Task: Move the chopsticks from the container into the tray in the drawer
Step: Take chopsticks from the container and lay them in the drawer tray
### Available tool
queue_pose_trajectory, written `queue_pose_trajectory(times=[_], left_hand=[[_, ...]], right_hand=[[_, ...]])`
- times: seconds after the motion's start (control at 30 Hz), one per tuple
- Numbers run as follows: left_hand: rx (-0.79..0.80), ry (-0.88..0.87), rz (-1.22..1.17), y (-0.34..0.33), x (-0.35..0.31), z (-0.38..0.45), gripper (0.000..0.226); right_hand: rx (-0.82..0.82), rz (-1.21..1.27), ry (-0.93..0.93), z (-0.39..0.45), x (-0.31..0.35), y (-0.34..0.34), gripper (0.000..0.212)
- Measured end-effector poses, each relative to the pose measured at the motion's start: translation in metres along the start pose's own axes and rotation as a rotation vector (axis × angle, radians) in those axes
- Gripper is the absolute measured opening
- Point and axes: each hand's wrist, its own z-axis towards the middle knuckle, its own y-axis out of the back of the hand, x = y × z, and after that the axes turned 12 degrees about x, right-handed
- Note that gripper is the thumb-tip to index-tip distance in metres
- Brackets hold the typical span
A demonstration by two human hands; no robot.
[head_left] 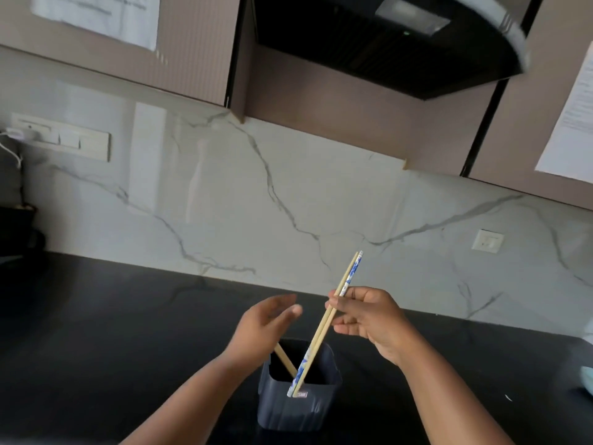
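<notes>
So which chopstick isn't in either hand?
The plain wooden chopstick leaning to the left inside the container, partly hidden under the open left hand. The other two, one blue-patterned, are pinched together in the right hand.

Head-worn view, tilted, close above the hands

It faces forward and down across the black counter (96, 316) toward the marble backsplash (288, 187), wall cabinets (192, 43) overhead.

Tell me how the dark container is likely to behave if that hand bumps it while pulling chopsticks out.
The dark container looks tall for its base, so it may tip if knocked sideways. It appears to be thin plastic holding few chopsticks, so it is probably light and might slide on the glossy black counter. The left hand hovers open nearby and could steady it.
</notes>
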Motion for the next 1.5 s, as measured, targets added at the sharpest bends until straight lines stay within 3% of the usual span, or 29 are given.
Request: queue_pose_trajectory(times=[0.07,0.17,0.33,0.47,0.53,0.63,0.7,0.77,0.93,1.13,1.37,1.43,1.5], left_hand=[[0.142,0.031,-0.112,-0.009,-0.030,0.007,0.044],[0.326,0.096,-0.228,-0.017,-0.049,0.006,0.025],[0.290,0.200,-0.238,-0.020,-0.049,0.000,0.009],[0.177,0.266,-0.350,-0.011,-0.048,-0.002,0.011],[0.169,0.281,-0.415,-0.005,-0.048,-0.003,0.016],[0.221,0.303,-0.518,0.001,-0.050,-0.002,0.021],[0.264,0.306,-0.590,0.002,-0.052,-0.001,0.022],[0.302,0.312,-0.627,0.002,-0.053,0.001,0.024],[0.325,0.351,-0.645,0.001,-0.053,0.003,0.015],[0.331,0.395,-0.634,-0.002,-0.049,0.003,0.021],[0.272,0.428,-0.633,-0.006,-0.041,0.001,0.018],[0.252,0.414,-0.637,-0.003,-0.038,0.001,0.013],[0.225,0.408,-0.616,0.000,-0.035,0.000,0.011]], right_hand=[[0.007,-0.001,0.018,-0.002,0.002,-0.004,0.004],[0.011,0.016,0.038,-0.006,0.007,-0.005,0.004],[0.024,-0.022,0.025,-0.013,0.008,-0.002,0.008],[-0.141,-0.072,0.192,-0.019,0.024,0.006,0.011],[-0.209,-0.302,0.432,-0.028,0.032,0.005,0.018],[-0.280,-1.138,0.866,-0.034,0.020,-0.002,0.024],[-0.226,-1.468,0.999,-0.035,-0.001,-0.006,0.027],[-0.150,-1.552,1.014,-0.035,-0.024,-0.007,0.029],[-0.161,-1.532,1.028,-0.031,-0.049,-0.008,0.029],[-0.212,-1.587,1.047,-0.033,-0.045,-0.013,0.031],[-0.150,-1.583,0.897,-0.032,-0.047,-0.025,0.028],[-0.150,-1.398,0.786,-0.031,-0.047,-0.032,0.035],[-0.145,-0.968,0.569,-0.031,-0.044,-0.040,0.041]])
